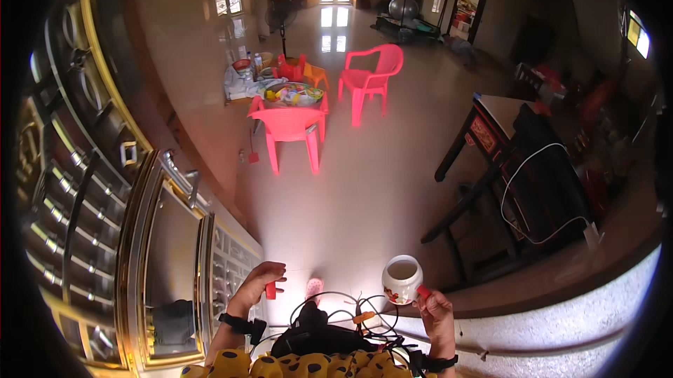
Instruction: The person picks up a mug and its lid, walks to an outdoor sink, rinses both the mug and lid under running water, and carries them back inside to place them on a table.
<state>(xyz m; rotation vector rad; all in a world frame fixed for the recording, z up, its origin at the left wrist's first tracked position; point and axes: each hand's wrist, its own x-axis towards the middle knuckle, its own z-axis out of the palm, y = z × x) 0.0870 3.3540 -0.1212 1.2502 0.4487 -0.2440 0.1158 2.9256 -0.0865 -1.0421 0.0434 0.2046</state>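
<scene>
My right hand (435, 306) holds a small white ceramic jar (402, 278) with an open top, fingers near a red part at its side. My left hand (256, 286) is raised beside the metal door and pinches a small red object (270, 290). Both wrists wear black straps. Between my forearms a black device with tangled cables (329, 325) hangs at my chest. My foot in a pink slipper (315, 287) shows on the floor below.
A gold and silver metal door (158, 238) stands at my left. Ahead are red plastic chairs (370, 78), a red table (291, 122) with dishes, and a standing fan (280, 17). A dark wooden table (505, 147) with a white cable stands at right.
</scene>
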